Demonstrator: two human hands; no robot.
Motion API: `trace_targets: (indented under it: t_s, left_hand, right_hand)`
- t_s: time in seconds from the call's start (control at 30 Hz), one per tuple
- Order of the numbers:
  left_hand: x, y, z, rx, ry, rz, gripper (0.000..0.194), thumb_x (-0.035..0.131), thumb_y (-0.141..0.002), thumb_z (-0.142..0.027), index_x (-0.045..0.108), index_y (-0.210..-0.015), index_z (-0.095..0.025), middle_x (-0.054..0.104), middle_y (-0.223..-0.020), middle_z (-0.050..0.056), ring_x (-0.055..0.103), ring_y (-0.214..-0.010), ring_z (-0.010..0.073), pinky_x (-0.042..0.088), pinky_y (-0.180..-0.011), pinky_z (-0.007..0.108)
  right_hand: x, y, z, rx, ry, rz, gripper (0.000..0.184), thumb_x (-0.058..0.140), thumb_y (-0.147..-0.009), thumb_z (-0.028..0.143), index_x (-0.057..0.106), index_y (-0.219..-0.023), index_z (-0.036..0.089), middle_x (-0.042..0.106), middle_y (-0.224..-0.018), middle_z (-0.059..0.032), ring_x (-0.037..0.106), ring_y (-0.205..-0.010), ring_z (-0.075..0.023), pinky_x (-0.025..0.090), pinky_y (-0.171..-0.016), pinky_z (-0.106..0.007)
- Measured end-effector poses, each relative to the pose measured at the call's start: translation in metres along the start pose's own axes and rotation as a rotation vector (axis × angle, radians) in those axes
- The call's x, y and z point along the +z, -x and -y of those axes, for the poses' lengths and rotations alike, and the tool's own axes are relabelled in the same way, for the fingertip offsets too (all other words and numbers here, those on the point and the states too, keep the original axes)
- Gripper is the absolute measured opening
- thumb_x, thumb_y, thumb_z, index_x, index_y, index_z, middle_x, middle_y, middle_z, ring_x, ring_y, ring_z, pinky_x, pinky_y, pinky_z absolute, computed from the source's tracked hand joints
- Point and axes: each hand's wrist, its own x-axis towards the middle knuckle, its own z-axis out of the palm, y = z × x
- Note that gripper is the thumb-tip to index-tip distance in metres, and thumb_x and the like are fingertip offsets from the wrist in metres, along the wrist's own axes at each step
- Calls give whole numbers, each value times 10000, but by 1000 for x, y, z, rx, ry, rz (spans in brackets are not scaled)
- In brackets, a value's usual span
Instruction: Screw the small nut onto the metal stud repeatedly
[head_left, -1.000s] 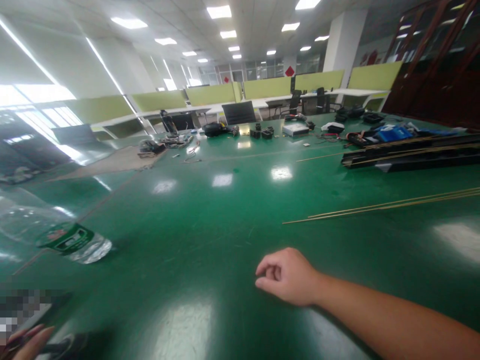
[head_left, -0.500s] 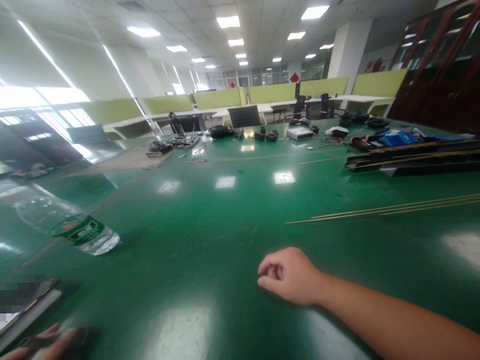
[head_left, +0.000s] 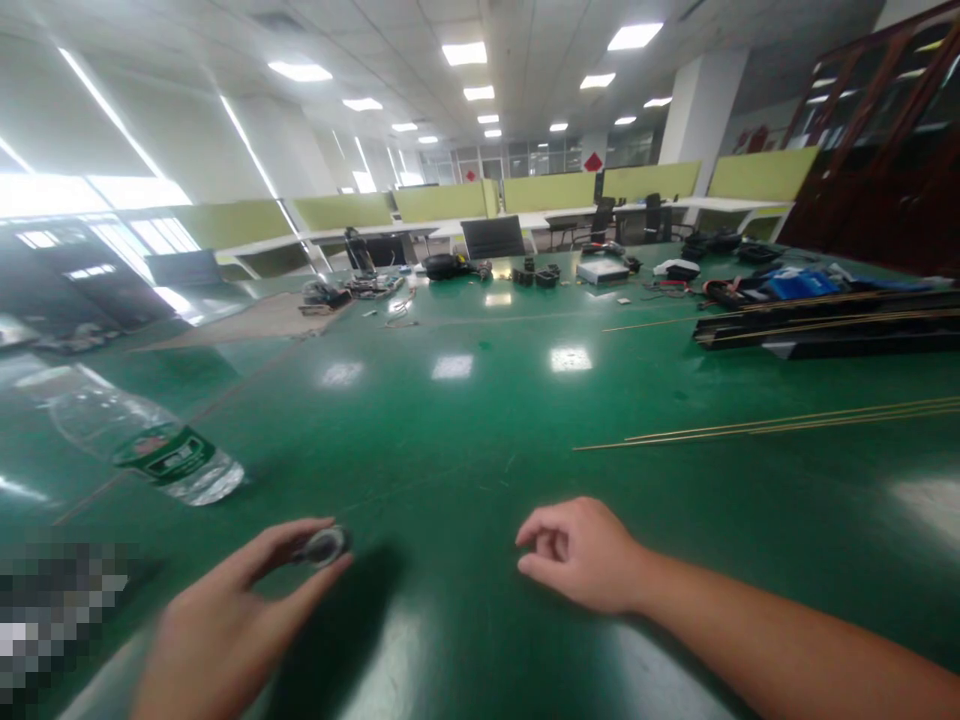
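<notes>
My left hand (head_left: 225, 610) is raised over the table at the lower left, thumb and fingertips closed on a small round object (head_left: 327, 546). The object has a dark, shiny body and a pale grey ring at the end facing right; blur hides its exact kind. My right hand (head_left: 581, 555) rests on the green tabletop (head_left: 450, 460), its fingers curled in and nothing seen in them. Between the two hands lies bare green surface, with the left hand's shadow on it.
A clear plastic bottle (head_left: 169, 455) with a green label is at the left. Thin brass-coloured rods (head_left: 720, 432) lie at the right, in front of black channels (head_left: 832, 330). Electronic parts (head_left: 536, 272) and a white box (head_left: 602, 271) sit at the far side. A pixelated item (head_left: 56, 620) is at lower left.
My left hand has come up and to the right from the lower-left corner, carrying the small round object into clear sight. My right hand has stayed where it was.
</notes>
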Motion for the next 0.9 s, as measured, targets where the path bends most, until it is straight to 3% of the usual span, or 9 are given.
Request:
trace_targets:
  t_s: [0.1, 0.17, 0.27, 0.43, 0.7, 0.9]
  left_hand:
    - [30, -20, -49, 195, 187, 111, 364, 720, -724, -465, 704, -987, -214, 751, -922, 38, 701, -836, 232, 579, -820, 350]
    - [52, -27, -84, 288, 340, 187, 258, 737, -712, -329, 707, -939, -211, 747, -891, 32, 700, -821, 216, 578, -821, 343]
    - [83, -26, -116, 268, 592, 299, 241, 730, -705, -195, 693, -942, -197, 743, -905, 29, 702, -828, 195, 580, -807, 318]
    - [108, -16, -112, 183, 835, 372, 287, 735, -715, -142, 676, -992, -183, 740, -973, 40, 704, -895, 186, 573, -840, 301]
    - [105, -15, -106, 192, 805, 400, 244, 771, -731, -219, 675, -954, -191, 728, -913, 20, 691, -853, 180, 550, -805, 281]
    - [106, -14, -105, 141, 880, 463, 218, 704, -799, -274, 661, -991, -181, 737, -962, 42, 701, -905, 201, 554, -843, 307]
  right_hand:
    - [0, 0, -1, 25, -102, -23, 271, 678, -790, 241, 694, -1060, 223, 688, -702, 37, 577, -555, -98, 410, -555, -204]
    - [-1, 0, 0, 44, -164, -49, 387, 670, -782, 190, 644, -1166, 221, 679, -742, 35, 568, -561, -93, 419, -555, -200]
    - [-2, -2, 0, 72, -219, -73, 542, 656, -780, 149, 564, -1309, 215, 668, -795, 26, 542, -561, -84, 419, -547, -196]
    - [-2, -2, 1, 108, -251, -68, 592, 610, -810, 126, 524, -1390, 200, 637, -763, 28, 496, -533, -72, 398, -532, -197]
    - [-2, 0, 1, 81, -275, -55, 526, 613, -816, 137, 592, -1338, 198, 598, -698, 44, 473, -524, -69, 375, -516, -188]
    - [-2, 0, 1, 73, -306, -44, 472, 630, -817, 169, 633, -1289, 161, 567, -671, 40, 449, -537, -78, 372, -515, -192]
